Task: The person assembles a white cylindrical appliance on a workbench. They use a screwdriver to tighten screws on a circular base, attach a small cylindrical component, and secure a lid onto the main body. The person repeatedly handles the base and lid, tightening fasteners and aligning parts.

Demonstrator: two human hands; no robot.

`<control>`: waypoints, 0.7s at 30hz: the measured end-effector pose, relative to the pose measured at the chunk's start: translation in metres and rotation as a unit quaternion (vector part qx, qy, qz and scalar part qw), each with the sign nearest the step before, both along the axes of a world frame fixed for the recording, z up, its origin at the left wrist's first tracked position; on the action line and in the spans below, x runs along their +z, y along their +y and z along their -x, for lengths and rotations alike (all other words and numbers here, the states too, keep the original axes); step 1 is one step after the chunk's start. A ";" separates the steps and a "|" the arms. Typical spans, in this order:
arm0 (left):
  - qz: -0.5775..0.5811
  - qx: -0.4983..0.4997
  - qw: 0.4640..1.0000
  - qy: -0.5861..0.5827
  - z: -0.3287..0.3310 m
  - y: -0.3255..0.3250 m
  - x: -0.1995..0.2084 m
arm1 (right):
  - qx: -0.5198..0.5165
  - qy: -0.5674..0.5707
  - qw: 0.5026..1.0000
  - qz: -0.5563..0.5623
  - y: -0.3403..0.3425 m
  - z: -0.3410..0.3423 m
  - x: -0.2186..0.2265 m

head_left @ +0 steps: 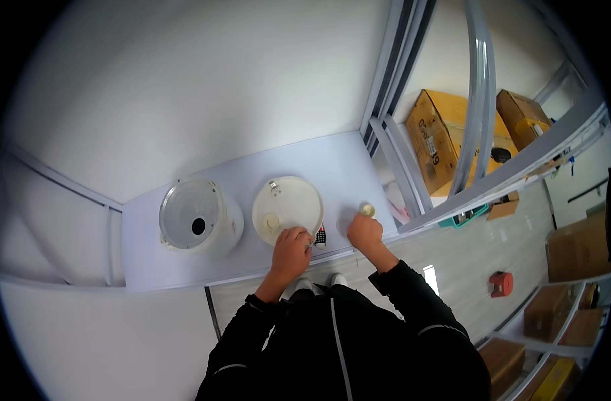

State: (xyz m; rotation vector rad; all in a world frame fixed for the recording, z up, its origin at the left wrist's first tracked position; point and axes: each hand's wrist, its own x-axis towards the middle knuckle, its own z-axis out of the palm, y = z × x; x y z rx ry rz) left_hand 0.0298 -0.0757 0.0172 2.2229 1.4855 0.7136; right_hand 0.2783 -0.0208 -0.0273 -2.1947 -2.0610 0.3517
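Observation:
A round white lid-like disc [298, 200] lies on the white table, with a metal clasp on its far side and a small pale round piece [271, 222] on its left part. Over its near rim my left hand [292, 251] is closed, fingers curled; a small pale bit shows at the fingertips, too small to name. My right hand [365, 232] makes a fist above the table's near right part. Just beyond that fist is a small round yellowish cup-like thing [367, 209]; whether the fingers grip it is hidden. A dark handheld device with keys [321, 236] lies between the hands.
A white bucket-like drum [232, 224] with a dark round hole inside stands at the left. Grey metal frame posts [479, 100] rise at the right. Beyond them are a yellow carton [446, 134], a teal bin [466, 216] and a red stool [500, 284].

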 end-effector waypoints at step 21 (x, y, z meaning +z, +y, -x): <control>-0.087 0.134 0.971 -0.178 -0.048 -0.019 0.049 | 0.252 0.475 0.834 -0.122 -0.011 0.005 0.112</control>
